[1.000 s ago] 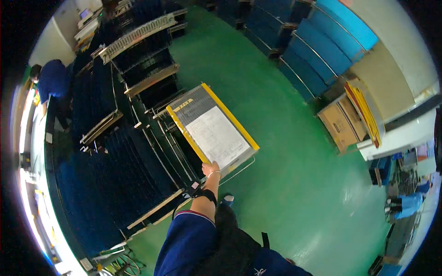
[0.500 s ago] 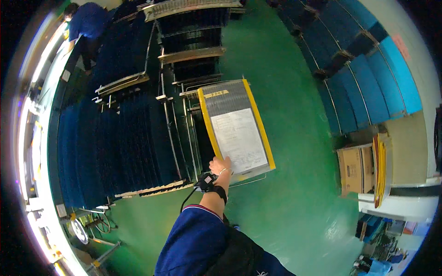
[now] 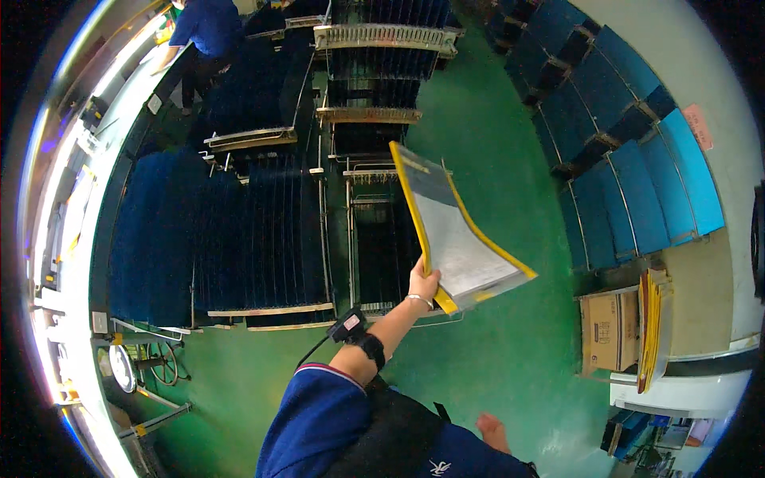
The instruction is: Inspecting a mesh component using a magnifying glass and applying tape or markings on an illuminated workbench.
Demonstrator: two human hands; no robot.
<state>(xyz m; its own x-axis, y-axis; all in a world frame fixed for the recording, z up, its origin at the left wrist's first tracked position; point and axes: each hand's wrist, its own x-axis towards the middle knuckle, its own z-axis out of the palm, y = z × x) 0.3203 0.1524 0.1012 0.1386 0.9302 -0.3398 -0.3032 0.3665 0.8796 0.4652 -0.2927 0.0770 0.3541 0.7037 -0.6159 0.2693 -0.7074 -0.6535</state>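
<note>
My left hand grips the lower left edge of a yellow-edged document sleeve, thumb on its front. The sleeve is tilted and bowed above a rack, its right side raised. A pale sheet of paper shows inside, below a grey top strip. Under and left of it stands a metal rack with dark panels between its rails. My right hand shows only in part, low beside my body over the green floor, apart from anything; its fingers are not clear.
Racks of dark upright panels fill the left. A bright workbench runs along the left, with a person at its far end. Shelves of blue panels line the right, above a cardboard box and yellow-edged sleeves.
My left hand has lifted the document sleeve off the rack and moved it right; it was lying flat and is now bent. My right hand has come into view. The whole view has shifted.
</note>
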